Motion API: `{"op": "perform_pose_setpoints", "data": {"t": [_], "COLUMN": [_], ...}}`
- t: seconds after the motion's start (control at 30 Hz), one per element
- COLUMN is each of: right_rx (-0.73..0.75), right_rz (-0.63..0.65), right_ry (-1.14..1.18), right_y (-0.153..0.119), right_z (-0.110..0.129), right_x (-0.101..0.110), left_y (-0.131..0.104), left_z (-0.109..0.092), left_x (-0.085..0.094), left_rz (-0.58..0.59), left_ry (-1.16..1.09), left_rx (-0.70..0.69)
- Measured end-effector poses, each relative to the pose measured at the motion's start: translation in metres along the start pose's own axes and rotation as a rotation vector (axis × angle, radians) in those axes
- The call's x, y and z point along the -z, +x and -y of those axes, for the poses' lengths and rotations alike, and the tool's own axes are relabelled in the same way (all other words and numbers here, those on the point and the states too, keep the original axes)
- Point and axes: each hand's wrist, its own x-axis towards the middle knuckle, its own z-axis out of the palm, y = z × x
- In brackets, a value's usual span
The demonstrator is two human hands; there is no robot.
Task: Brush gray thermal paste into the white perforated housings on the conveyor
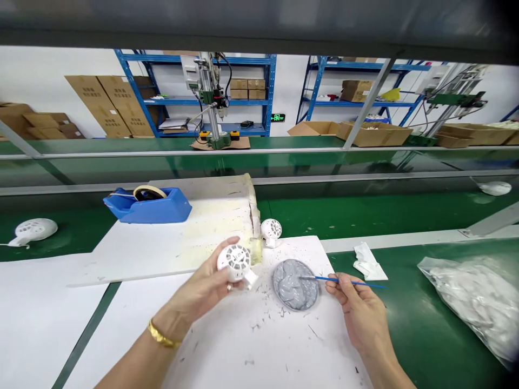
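Left hand: grip clamped on 1 white part, held left of the dish
Right hand: grip pinching the brush, loose works best imo
Paste: brush tip's in it; I'd load light, dab off extra

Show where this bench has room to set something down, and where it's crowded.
Bare: the white sheet left of the green strip, and the green bench beyond the tissue. Crowded: around the grey paste, between the left hand holding a white part and the right hand holding a brush.
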Motion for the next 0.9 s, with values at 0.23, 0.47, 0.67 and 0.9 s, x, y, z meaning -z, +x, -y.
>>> {"op": "perform_pose_setpoints", "data": {"t": [0.23, 0.47, 0.67, 0.9], "right_rx": [-0.046, 0.012, 0.111, 0.105], "right_rz": [-0.010, -0.054, -0.021, -0.035], "right_ry": [0.103, 0.108, 0.052, 0.059], "right_y": [-0.004, -0.008, -0.013, -0.015], "right_z": [0.006, 0.005, 0.003, 0.004], "right_x": [0.002, 0.003, -0.001, -0.004], "left_y": [-0.015, -0.013, -0.010, -0.005], "left_z": [0.034, 0.042, 0.047, 0.045], "left_x": [-0.015, -0.021, -0.030, -0.035], "left_rz": [-0.035, 0.040, -0.083, -0.338], "left_ry": [-0.088, -0.319, -0.231, -0.215], "left_rx": [0.018, 0.023, 0.021, 0.036]}}
